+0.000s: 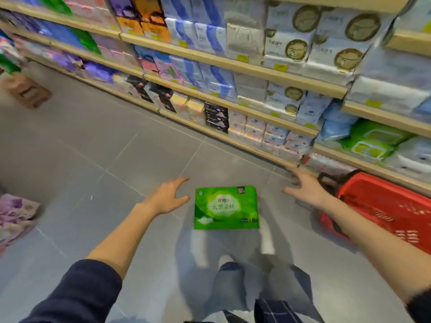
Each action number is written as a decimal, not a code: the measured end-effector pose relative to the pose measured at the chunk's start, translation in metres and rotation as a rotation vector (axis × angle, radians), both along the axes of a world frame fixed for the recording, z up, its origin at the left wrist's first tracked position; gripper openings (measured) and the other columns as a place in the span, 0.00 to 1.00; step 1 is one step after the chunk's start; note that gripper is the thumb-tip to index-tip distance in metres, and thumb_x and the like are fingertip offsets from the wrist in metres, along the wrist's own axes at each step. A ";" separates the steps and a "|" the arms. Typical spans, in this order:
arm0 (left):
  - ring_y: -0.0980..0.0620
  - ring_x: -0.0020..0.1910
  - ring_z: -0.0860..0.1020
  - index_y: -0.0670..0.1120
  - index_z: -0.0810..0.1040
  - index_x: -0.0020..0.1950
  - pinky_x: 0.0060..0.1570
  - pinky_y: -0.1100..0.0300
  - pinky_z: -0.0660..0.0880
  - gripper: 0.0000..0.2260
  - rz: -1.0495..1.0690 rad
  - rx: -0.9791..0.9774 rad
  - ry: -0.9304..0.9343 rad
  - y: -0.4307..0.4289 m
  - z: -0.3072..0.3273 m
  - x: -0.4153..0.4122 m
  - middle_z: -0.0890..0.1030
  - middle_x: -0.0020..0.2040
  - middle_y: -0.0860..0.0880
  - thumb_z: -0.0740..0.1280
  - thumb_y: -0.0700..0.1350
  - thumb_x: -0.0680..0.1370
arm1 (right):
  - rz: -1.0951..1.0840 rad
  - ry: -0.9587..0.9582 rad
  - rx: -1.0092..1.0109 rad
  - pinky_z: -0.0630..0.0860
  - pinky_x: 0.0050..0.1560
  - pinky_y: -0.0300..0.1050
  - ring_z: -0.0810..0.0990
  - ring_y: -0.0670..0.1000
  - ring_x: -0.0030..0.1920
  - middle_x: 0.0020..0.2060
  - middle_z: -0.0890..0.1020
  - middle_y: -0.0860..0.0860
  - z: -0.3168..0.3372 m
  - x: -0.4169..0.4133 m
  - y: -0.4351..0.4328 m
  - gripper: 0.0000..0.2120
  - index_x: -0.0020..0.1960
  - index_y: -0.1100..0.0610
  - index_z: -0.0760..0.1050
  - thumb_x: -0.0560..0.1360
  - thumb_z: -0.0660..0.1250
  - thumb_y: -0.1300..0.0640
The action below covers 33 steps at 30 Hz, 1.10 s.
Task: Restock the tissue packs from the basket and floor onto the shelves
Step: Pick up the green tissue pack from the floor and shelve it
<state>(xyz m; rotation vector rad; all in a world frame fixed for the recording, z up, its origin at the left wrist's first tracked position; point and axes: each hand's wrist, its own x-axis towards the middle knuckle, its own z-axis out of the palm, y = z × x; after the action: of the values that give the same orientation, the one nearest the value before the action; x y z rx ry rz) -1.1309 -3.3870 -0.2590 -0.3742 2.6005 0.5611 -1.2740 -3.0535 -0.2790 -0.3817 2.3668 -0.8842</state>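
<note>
Both arms outstretched downward, left hand (166, 198) and right hand (306, 188) empty — fingers spread

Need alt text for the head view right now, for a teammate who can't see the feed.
The left hand and right hand, both open, reach toward a green tissue pack seen face-up between them against the grey floor; neither touches it. A red basket stands beside the right hand, below stocked shelves.
</note>
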 end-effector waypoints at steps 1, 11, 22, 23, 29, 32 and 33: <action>0.43 0.67 0.68 0.48 0.60 0.74 0.61 0.58 0.64 0.27 -0.014 0.018 -0.015 -0.007 -0.007 -0.003 0.69 0.70 0.42 0.64 0.49 0.76 | -0.041 -0.022 0.006 0.70 0.60 0.50 0.71 0.61 0.64 0.66 0.70 0.62 -0.005 0.004 -0.003 0.32 0.69 0.63 0.62 0.69 0.71 0.62; 0.42 0.65 0.70 0.51 0.60 0.74 0.64 0.49 0.67 0.30 0.091 0.145 -0.167 -0.065 -0.126 -0.019 0.69 0.70 0.43 0.68 0.51 0.74 | -0.085 -0.192 0.134 0.64 0.53 0.36 0.70 0.59 0.65 0.69 0.67 0.61 -0.091 0.006 -0.028 0.34 0.71 0.61 0.60 0.69 0.71 0.63; 0.43 0.66 0.70 0.54 0.58 0.74 0.64 0.48 0.67 0.33 0.287 0.245 -0.218 -0.077 -0.362 -0.026 0.69 0.70 0.44 0.69 0.52 0.73 | -0.018 -0.309 0.208 0.64 0.52 0.39 0.71 0.59 0.61 0.67 0.68 0.60 -0.322 -0.020 -0.074 0.37 0.72 0.54 0.58 0.68 0.71 0.63; 0.43 0.66 0.70 0.53 0.58 0.74 0.64 0.49 0.67 0.33 0.319 0.269 -0.213 -0.075 -0.387 -0.024 0.69 0.70 0.44 0.69 0.51 0.73 | -0.019 -0.323 0.215 0.65 0.53 0.41 0.71 0.60 0.61 0.67 0.68 0.60 -0.347 -0.020 -0.076 0.37 0.72 0.53 0.57 0.68 0.72 0.62; 0.44 0.68 0.67 0.50 0.57 0.74 0.64 0.52 0.65 0.34 0.382 0.315 -0.212 -0.069 -0.529 -0.001 0.66 0.71 0.44 0.70 0.48 0.72 | 0.016 -0.352 0.268 0.67 0.62 0.55 0.67 0.60 0.65 0.69 0.67 0.59 -0.482 -0.014 -0.085 0.39 0.73 0.49 0.53 0.69 0.71 0.57; 0.43 0.72 0.61 0.52 0.53 0.75 0.67 0.48 0.63 0.37 0.374 0.251 -0.242 -0.082 -0.585 0.002 0.61 0.74 0.42 0.70 0.51 0.72 | 0.024 -0.338 0.318 0.66 0.62 0.55 0.66 0.60 0.66 0.68 0.65 0.61 -0.540 -0.015 -0.081 0.42 0.74 0.49 0.50 0.69 0.72 0.55; 0.43 0.73 0.59 0.54 0.52 0.75 0.67 0.46 0.62 0.38 0.367 0.230 -0.244 -0.087 -0.600 0.002 0.59 0.75 0.42 0.70 0.52 0.72 | 0.021 -0.333 0.327 0.66 0.63 0.53 0.66 0.60 0.66 0.69 0.64 0.61 -0.557 -0.016 -0.080 0.43 0.74 0.49 0.49 0.68 0.72 0.55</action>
<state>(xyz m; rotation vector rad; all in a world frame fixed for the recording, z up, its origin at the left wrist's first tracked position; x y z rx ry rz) -1.1294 -3.4740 -0.8595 -0.7965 2.2153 0.8691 -1.2902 -3.1336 -0.8356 -0.1164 2.1403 -0.4916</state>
